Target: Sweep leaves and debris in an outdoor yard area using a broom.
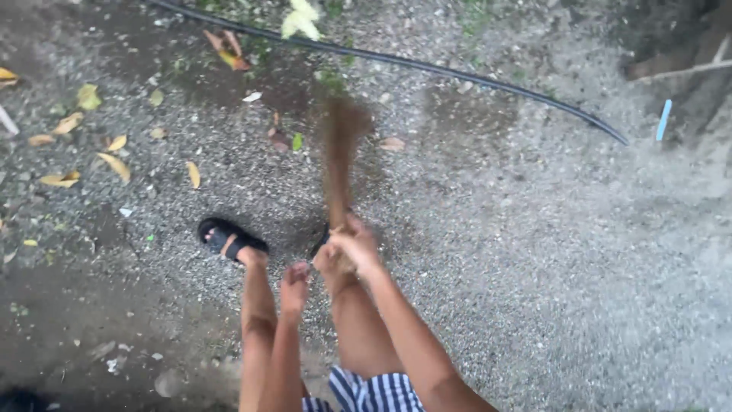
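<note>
My right hand (352, 243) is clenched round a blurred brown broom (341, 149), its bristle end smeared beyond my fingers. My left hand (294, 287) hangs beside it, loosely curled, holding nothing.

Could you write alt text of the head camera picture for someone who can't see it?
Seen from above, a person's right hand grips a brown broom, blurred, over gravel ground strewn with dry leaves. The left hand hangs loosely closed nearby.
</note>
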